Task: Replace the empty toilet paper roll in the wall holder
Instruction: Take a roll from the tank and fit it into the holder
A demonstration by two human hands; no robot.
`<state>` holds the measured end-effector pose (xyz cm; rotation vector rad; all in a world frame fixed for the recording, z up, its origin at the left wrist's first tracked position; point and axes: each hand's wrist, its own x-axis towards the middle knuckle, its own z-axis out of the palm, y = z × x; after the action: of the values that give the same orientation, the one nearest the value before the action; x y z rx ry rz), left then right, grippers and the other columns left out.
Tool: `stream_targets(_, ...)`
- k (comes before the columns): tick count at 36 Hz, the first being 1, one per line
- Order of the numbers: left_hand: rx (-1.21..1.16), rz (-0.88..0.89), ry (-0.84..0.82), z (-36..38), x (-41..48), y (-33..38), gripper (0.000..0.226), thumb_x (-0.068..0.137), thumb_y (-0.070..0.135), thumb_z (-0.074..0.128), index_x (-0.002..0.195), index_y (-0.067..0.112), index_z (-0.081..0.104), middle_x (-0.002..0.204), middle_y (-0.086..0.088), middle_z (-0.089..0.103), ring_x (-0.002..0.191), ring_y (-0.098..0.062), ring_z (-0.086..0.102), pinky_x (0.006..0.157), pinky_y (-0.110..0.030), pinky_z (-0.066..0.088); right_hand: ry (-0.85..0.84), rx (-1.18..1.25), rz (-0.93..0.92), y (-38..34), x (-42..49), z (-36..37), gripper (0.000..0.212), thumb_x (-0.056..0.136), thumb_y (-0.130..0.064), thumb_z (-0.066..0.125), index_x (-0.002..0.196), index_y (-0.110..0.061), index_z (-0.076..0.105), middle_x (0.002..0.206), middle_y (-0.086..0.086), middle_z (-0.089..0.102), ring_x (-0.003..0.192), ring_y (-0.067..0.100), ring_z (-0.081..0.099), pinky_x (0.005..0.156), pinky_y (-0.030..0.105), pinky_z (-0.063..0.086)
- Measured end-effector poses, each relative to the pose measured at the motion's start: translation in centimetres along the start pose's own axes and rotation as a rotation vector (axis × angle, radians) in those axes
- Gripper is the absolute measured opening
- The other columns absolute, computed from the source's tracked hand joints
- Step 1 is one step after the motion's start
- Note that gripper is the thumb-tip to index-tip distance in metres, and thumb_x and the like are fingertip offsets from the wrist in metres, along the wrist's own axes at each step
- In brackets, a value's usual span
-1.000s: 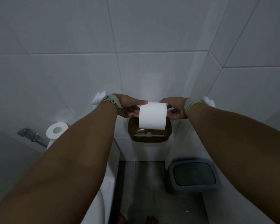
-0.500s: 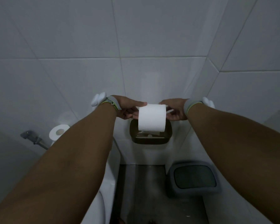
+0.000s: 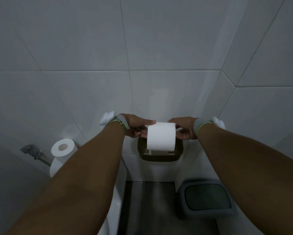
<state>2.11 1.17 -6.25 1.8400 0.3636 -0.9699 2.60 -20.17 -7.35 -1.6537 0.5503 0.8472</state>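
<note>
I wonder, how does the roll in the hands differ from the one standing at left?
The held roll lies axis sideways, core hidden; the standing roll is upright, core hole showing. The left hand and right hand grip the held roll's ends before the wall holder; the standing roll is untouched. Both are white.

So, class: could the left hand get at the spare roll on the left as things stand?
Probably not yet: the left hand grips one end of the new roll over the holder. Once freed, nothing visible blocks the spare roll.
</note>
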Motion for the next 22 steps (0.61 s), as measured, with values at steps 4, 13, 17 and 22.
stream_targets(4, -0.01, -0.003, 0.001, 0.0, 0.8, -0.1, 0.043, 0.082, 0.049, 0.068, 0.097, 0.009, 0.062, 0.064, 0.001, 0.072, 0.057, -0.006, 0.069, 0.048, -0.013, 0.035, 0.0, 0.018, 0.005, 0.0, 0.9, 0.0, 0.028, 0.089, -0.032, 0.064, 0.088, -0.005, 0.055, 0.078, 0.009, 0.054, 0.062, 0.012, 0.053, 0.047, 0.018, 0.053)
stream_targets(13, -0.035, -0.009, 0.003, 0.1, 2.2, 0.0, 0.04, 0.084, 0.045, 0.068, 0.098, 0.008, 0.061, 0.065, 0.001, 0.072, 0.057, -0.007, 0.069, 0.052, -0.015, 0.032, 0.023, 0.051, -0.025, 0.0, 2.0, -0.2, 0.027, 0.09, -0.029, 0.065, 0.079, -0.008, 0.053, 0.076, 0.008, 0.05, 0.06, 0.013, 0.051, 0.044, 0.021, 0.054)
stream_targets(17, -0.041, 0.004, 0.012, -0.1, 2.5, 0.3, 0.041, 0.085, 0.044, 0.067, 0.103, 0.008, 0.06, 0.077, -0.003, 0.069, 0.054, -0.006, 0.069, 0.052, -0.015, 0.031, 0.017, 0.056, -0.033, -0.4, 2.4, -0.4, 0.027, 0.09, -0.03, 0.065, 0.078, -0.008, 0.053, 0.078, 0.009, 0.05, 0.061, 0.014, 0.051, 0.044, 0.022, 0.054)
stream_targets(22, -0.052, 0.024, 0.002, -0.3, 2.6, 0.3, 0.032, 0.086, 0.039, 0.067, 0.098, 0.011, 0.061, 0.081, -0.003, 0.068, 0.049, -0.005, 0.067, 0.055, -0.017, 0.033, 0.016, 0.031, -0.034, -0.5, 2.9, -0.5, 0.025, 0.088, -0.032, 0.067, 0.083, -0.01, 0.055, 0.084, 0.01, 0.051, 0.064, 0.016, 0.054, 0.045, 0.025, 0.056)
